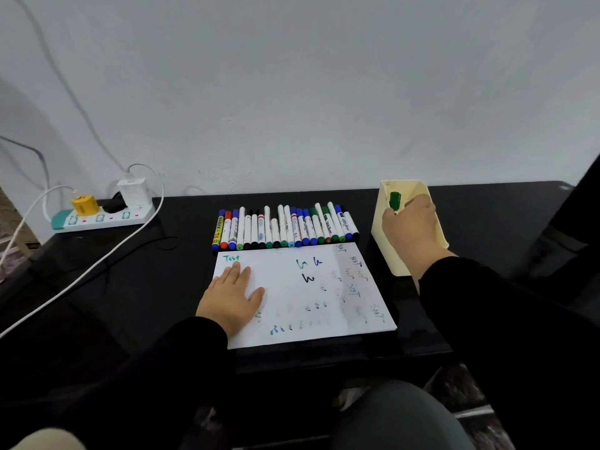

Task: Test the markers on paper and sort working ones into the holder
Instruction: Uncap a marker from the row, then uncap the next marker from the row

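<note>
A white sheet of paper (pixel 311 300) with coloured test scribbles lies on the black table. My left hand (pixel 232 295) rests flat on its left part, fingers straight. Behind the paper lies a row of several markers (pixel 285 228) with blue, green, black and red caps. A cream holder (pixel 425 193) stands at the right. My right hand (pixel 410 228) is at the holder's mouth and grips a green-capped marker (pixel 395 200), whose cap end sticks up inside the opening.
A white power strip (pixel 104 217) with a white charger (pixel 134 193), a yellow plug and cables sits at the table's (pixel 146 280) back left. A white cable (pixel 84 274) runs across the left side. My knee shows below the front edge.
</note>
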